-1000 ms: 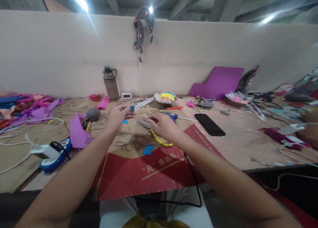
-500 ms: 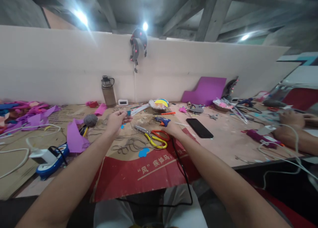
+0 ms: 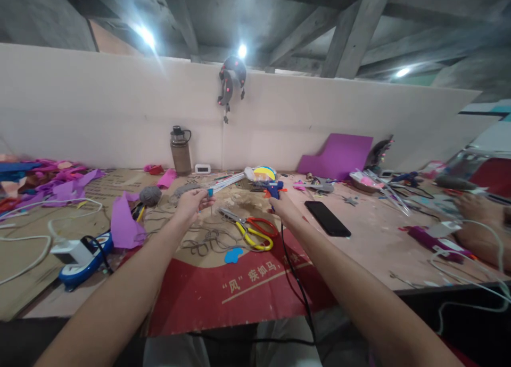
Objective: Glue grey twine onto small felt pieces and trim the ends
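Observation:
My left hand [image 3: 190, 205] pinches a small teal-blue piece [image 3: 210, 192] between thumb and fingertips, above the left-middle of the table. Wrapped around the handle of a blue hot glue gun [image 3: 273, 188] is my right hand [image 3: 284, 205]. The gun's nozzle points left, and a black cord hangs from it over the front edge. Between and below my hands lie scissors [image 3: 257, 236] with one red and one yellow handle. Tangled grey yarn [image 3: 207, 241] and a blue cut-out shape [image 3: 233, 255] rest nearer to me.
A black phone [image 3: 327, 218] lies to the right. At left are a power strip [image 3: 85, 263], a yarn ball [image 3: 150, 195] and purple scraps [image 3: 126, 223]. A bottle [image 3: 181, 153] stands by the white board. Another person's hand [image 3: 479, 210] is at far right.
My right hand has lifted the glue gun off the table and brought it upright, nozzle leftward. My left hand still pinches the teal-blue piece. The view has shifted slightly.

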`<state>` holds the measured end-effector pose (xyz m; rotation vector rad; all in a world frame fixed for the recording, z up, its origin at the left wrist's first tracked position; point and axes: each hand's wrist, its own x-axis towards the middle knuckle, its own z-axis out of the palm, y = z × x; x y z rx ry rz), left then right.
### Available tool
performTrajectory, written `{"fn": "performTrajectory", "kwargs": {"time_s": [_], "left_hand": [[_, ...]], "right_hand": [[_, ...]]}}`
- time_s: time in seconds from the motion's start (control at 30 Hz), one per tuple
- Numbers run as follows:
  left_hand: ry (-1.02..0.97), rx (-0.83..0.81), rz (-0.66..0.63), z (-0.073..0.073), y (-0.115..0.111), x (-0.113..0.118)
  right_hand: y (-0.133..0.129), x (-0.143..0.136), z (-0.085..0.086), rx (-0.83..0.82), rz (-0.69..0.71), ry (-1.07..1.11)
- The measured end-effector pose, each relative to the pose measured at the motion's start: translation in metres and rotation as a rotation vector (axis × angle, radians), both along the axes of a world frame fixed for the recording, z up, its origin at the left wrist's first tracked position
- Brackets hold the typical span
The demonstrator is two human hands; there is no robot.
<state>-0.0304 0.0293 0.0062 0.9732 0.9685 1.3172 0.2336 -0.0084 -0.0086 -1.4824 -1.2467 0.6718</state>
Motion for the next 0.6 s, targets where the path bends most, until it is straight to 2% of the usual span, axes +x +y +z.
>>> {"fn": "performTrajectory", "kwargs": {"time_s": [0.1,0.2,0.4,0.6], "left_hand": [[-0.012,-0.005,0.010,-0.002,0.002,-0.006],[0.000,-0.007,-0.017,-0.004,0.001,-0.008],[0.004,-0.020,0.012,-0.005,-0.006,0.001],[-0.006,0.010,0.031,-0.007,-0.011,0.010]], "right_hand": [[-0.003,-0.019,0.012,0.080,0.061,0.042],[-0.013,-0.040,0.021,0.203,0.256,0.137],[-0.039,-0.056,0.009,0.249,0.363,-0.153],[-0.047,-0.054,0.008,0.265,0.389,-0.261]]}}
